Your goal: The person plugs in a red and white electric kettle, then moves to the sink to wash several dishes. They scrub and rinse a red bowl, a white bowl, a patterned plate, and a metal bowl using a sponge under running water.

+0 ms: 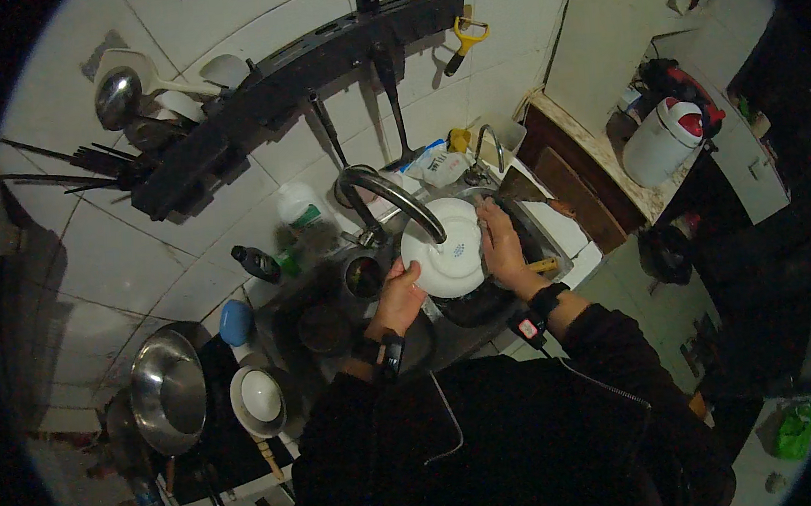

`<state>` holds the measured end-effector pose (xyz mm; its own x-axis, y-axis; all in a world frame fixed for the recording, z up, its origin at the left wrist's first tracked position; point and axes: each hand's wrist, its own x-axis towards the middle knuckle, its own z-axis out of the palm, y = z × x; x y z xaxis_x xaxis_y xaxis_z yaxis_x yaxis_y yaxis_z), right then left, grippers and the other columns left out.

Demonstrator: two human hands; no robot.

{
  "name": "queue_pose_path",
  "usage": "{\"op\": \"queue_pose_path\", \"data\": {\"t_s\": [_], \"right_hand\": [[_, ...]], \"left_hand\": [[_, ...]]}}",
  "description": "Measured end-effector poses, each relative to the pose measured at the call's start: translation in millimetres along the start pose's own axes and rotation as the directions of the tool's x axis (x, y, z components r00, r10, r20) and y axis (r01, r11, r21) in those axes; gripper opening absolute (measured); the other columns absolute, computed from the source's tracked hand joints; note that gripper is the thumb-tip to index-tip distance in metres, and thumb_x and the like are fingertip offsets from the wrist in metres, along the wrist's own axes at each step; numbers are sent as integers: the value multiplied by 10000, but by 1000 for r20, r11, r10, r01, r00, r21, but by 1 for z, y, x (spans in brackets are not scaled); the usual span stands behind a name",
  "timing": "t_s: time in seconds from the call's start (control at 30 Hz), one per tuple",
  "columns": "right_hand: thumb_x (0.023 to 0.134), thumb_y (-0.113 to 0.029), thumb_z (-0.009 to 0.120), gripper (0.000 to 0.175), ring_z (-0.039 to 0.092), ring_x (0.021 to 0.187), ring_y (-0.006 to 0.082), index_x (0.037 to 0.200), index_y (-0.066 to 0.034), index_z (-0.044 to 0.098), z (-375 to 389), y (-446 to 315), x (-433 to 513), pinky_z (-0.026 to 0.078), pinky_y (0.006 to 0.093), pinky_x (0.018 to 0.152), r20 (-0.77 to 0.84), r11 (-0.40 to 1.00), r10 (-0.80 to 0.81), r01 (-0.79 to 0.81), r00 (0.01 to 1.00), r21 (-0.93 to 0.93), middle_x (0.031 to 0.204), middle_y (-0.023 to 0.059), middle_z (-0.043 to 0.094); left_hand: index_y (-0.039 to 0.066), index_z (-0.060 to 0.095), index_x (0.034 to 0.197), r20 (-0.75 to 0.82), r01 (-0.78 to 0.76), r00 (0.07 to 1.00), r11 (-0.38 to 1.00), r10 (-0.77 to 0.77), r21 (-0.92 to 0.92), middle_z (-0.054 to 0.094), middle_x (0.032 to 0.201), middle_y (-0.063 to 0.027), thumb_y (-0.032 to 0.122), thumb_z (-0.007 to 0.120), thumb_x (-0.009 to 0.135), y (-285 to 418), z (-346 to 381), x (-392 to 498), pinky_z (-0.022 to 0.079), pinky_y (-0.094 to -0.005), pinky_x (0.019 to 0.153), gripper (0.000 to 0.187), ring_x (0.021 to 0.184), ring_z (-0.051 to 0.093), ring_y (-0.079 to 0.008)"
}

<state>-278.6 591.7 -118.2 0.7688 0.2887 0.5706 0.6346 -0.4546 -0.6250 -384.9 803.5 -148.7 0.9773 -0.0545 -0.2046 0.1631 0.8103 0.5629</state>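
Note:
A white plate point(442, 278) is tilted under the curved metal faucet point(394, 190), with a small blue mark and a ring on the face turned up. My left hand point(398, 301) grips its lower left rim, thumb on top. Along the right rim lies my right hand point(502, 243), its fingers stretched out and close together; what its thumb does is hidden. Below the plate is the dark double sink point(377, 347). The spout ends right over the plate, and water seems to run onto it.
A steel pan point(168, 393) and nested bowls point(259, 396) stand left of the sink. Bottles point(257, 263) line the wall behind. A black utensil rack point(281, 85) hangs above. To the right are a scraper point(535, 193), a wooden board point(571, 199) and a white canister point(659, 143).

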Motion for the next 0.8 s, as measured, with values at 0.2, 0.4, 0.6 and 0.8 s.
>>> {"op": "queue_pose_path", "data": {"t_s": [0.2,0.4,0.6,0.8], "right_hand": [[898,-72,595,353,462,1320,387,1248,-30,573,26,-67,-7,365,513,1089,437,972,-164,68,884,227,1363,180,540],[932,-244,589,308,433,1335,343,1170,-52,622,30,-56,3,323,587,1088,481,938,-180,296,858,-178,1390,137,535],[890,-241,622,290,423,1241,465,1087,-30,650,30,-15,21,346,619,971,278,919,313,-364,908,153,1332,208,521],[881,-273,631,296,341,1341,469,1073,-52,672,33,-60,0,217,616,1110,342,925,-324,372,882,-80,1268,213,568]], "left_hand": [[79,478,1372,-19,27,999,999,-28,-33,571,1325,-79,48,534,972,-8,-2,3,431,-406,1043,405,1230,542,-234],[49,523,1311,-17,-38,999,992,40,118,598,1277,-87,4,503,976,-18,-4,1,445,-395,1029,339,1196,568,-232],[48,529,1321,-19,74,997,996,-73,40,595,1287,-87,16,502,986,-17,1,-1,413,-414,1065,338,1213,561,-241],[37,502,1347,-20,-12,1000,1000,12,24,578,1319,-77,18,499,989,-16,-2,0,409,-391,1073,359,1228,550,-237]]}}
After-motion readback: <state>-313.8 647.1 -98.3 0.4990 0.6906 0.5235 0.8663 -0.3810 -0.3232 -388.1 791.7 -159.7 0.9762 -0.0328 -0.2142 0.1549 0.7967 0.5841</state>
